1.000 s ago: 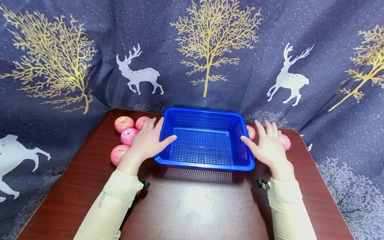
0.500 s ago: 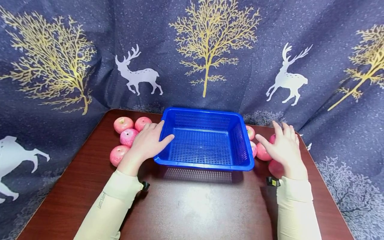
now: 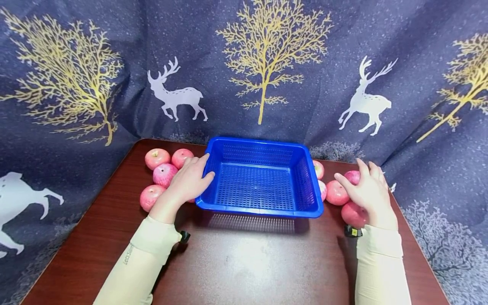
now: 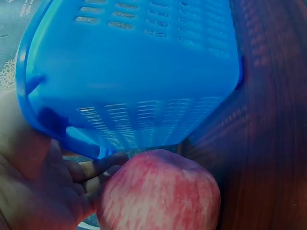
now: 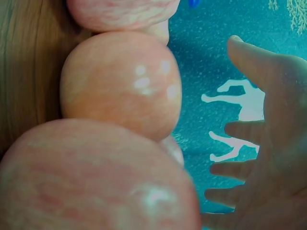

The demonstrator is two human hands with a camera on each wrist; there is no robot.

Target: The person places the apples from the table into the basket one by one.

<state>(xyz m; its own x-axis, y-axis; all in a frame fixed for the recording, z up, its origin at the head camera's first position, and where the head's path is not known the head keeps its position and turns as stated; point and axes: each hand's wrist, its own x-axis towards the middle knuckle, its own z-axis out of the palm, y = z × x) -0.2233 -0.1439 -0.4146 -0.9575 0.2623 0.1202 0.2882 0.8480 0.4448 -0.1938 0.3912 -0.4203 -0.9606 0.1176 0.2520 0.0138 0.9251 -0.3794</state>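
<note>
A blue perforated plastic basket (image 3: 255,186) stands at the back middle of the table. My left hand (image 3: 187,180) is at its left rim, the thumb over the rim and the fingers outside below it. In the left wrist view, a red apple (image 4: 163,191) lies close to those fingers. My right hand (image 3: 370,192) is raised over the right-hand apples, fingers spread and apart from the basket, holding nothing. Beneath and beside it are a red apple (image 3: 337,192), a nearer one (image 3: 353,214) and a darker pink one (image 3: 352,177).
Several apples (image 3: 157,159) lie left of the basket, partly behind the left hand. Two more, one of them the apple at the back (image 3: 318,169), touch or nearly touch the basket's right side. A dark patterned cloth (image 3: 228,106) hangs behind the brown table (image 3: 244,258).
My right hand has left the basket's right rim and moved right, uncovering apples there. The left thumb has drawn back leftward to the rim. The basket stays in place.
</note>
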